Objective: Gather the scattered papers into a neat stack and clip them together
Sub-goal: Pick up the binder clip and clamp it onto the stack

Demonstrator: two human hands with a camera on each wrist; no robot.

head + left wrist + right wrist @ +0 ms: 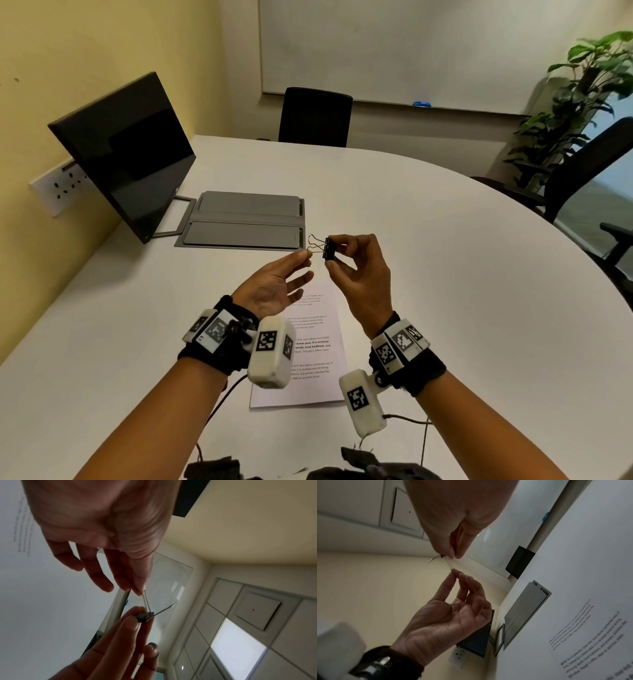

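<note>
A black binder clip [329, 247] with silver wire handles is held in the air above the table. My right hand [334, 251] pinches its black body between thumb and fingers. My left hand [307, 253] pinches the tip of one wire handle between thumb and forefinger, its other fingers spread loose. The left wrist view shows the binder clip [145, 616] with one handle pulled up and the other sticking out sideways. A stack of printed papers [308, 346] lies flat on the white table [445, 308] under my wrists, partly hidden by them.
A dark monitor [126, 154] stands at the left by a grey cable hatch [243, 219] set in the table. Black chairs [315, 116] stand at the far side and right. A potted plant [582, 102] is in the right corner.
</note>
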